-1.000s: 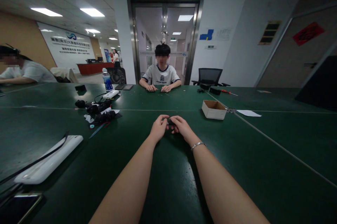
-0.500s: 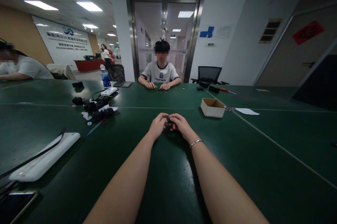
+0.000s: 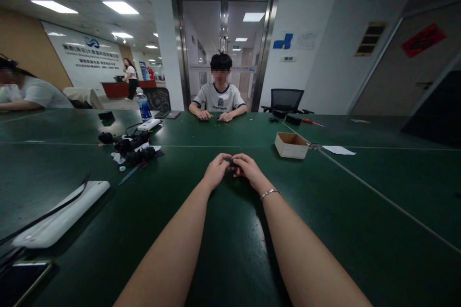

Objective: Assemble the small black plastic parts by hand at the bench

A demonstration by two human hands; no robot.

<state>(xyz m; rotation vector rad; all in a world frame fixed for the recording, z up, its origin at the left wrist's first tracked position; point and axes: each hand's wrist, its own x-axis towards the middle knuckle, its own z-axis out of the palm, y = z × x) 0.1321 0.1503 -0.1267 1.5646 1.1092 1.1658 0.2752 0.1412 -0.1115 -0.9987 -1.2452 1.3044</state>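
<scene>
Both my hands meet over the middle of the dark green table [image 3: 230,230]. Between them is a small black object [image 3: 232,164], mostly covered by fingers, so its kind does not show. My left hand [image 3: 217,171] closes on it from the left with thumb and forefinger. From the right, my right hand [image 3: 247,170] pinches the same object, its fingers curled around and under it. A silver bracelet [image 3: 269,193] circles my right wrist.
An open cardboard box [image 3: 291,146] stands right of my hands, near white paper [image 3: 339,150]. Black bundled parts [image 3: 139,151] and a white device [image 3: 63,213] lie left. A phone [image 3: 23,280] sits lower left. Across the table a person [image 3: 220,98] sits, hands on the tabletop.
The black object is now more covered by my fingers, with my hands in almost the same place. In the background, a walking person has moved left.
</scene>
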